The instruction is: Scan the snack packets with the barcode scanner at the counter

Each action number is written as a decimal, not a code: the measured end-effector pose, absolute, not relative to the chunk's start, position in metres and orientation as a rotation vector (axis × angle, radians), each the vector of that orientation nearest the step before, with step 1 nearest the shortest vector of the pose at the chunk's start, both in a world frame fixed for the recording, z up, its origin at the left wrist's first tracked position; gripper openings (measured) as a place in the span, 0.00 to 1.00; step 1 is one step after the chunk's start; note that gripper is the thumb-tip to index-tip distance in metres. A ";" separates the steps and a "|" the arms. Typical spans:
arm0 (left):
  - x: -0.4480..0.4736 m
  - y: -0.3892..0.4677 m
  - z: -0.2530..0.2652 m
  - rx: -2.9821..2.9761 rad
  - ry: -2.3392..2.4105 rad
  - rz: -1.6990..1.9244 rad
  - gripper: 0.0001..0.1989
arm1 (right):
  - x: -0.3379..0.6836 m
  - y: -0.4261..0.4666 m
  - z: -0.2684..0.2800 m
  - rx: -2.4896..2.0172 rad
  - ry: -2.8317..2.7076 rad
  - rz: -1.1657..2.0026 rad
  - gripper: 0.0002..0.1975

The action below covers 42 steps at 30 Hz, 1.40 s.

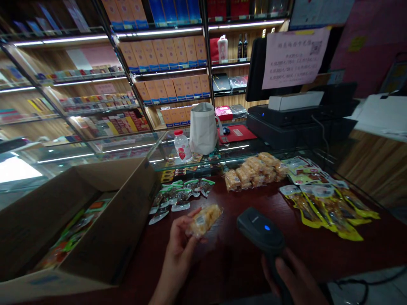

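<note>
My left hand (181,243) grips a clear-wrapped golden snack pack (206,220) with a white label, held above the dark red counter. In my right hand (292,275) is a black barcode scanner (262,231), its handle wrapped by my fingers and a small blue light glowing on top. The scanner's head points toward the snack pack, a short gap apart. Behind them sits a pile of similar golden snack packs (254,171). Small green-and-clear packets (181,192) lie to the left of the pile, and yellow-edged packets (327,207) to the right.
An open cardboard box (133,212) with colourful packets stands at the left. On the glass ledge are a red-capped bottle (182,146) and a white bag (203,131). A monitor (256,72) with a paper notice and a black till (295,127) stand at the back right.
</note>
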State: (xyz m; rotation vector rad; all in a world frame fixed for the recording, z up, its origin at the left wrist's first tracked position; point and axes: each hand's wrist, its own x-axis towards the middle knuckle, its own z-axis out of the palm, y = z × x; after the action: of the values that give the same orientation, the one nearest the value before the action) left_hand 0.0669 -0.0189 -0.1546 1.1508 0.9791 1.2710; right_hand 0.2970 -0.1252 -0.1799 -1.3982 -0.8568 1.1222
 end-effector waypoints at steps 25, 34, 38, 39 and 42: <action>0.139 -0.065 -0.169 0.708 0.749 1.127 0.59 | 0.275 -0.113 -0.197 -1.381 -0.818 0.961 0.26; 0.120 -0.046 -0.180 0.693 0.837 0.995 0.26 | 0.294 -0.110 -0.197 -1.443 -0.733 0.952 0.24; 0.107 -0.025 -0.170 0.712 0.994 1.211 0.29 | 0.302 -0.116 -0.197 -1.355 -0.744 1.019 0.24; 0.104 -0.019 -0.168 0.712 1.022 1.262 0.29 | 0.304 -0.119 -0.197 -1.347 -0.774 1.029 0.24; 0.096 -0.008 -0.168 0.712 1.064 1.357 0.29 | 0.308 -0.129 -0.198 -1.373 -0.883 1.080 0.25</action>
State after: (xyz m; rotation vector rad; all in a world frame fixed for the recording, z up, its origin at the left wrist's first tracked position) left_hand 0.0961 -0.0078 -0.1678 0.7118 1.0640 1.3567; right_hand 0.3083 -0.1294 -0.1983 -1.3733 -0.8830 1.0804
